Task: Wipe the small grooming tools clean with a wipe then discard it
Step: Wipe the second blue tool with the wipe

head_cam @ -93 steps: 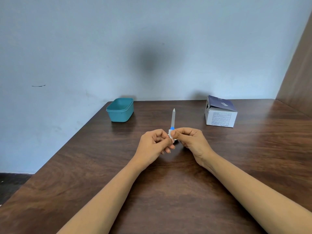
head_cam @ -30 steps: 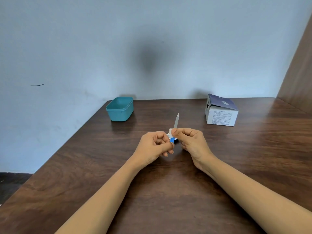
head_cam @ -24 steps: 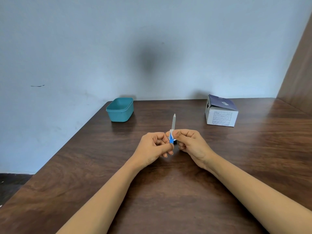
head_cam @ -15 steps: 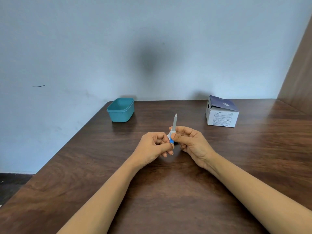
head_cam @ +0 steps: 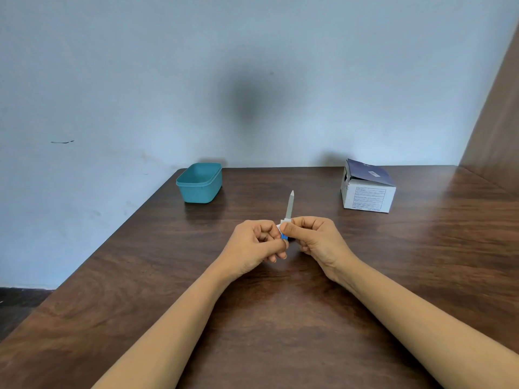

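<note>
A slim grey nail file (head_cam: 289, 204) with a blue handle stands almost upright above the middle of the table, its pointed tip up. My left hand (head_cam: 252, 244) pinches the blue handle end between thumb and fingers. My right hand (head_cam: 313, 238) pinches a small white wipe (head_cam: 283, 221) wrapped round the file just above the handle. Most of the wipe and handle is hidden between my fingers.
A teal plastic tub (head_cam: 200, 182) sits at the table's back left corner. A white and navy cardboard box (head_cam: 366, 186) with its lid ajar sits at the back right. The dark wooden table (head_cam: 280, 318) meets a wall behind and a wooden panel on the right.
The right hand with the wipe has shifted slightly along the file's lower part, and the file's tilt has wobbled between upright and leaning right. Both hands stay in place.
</note>
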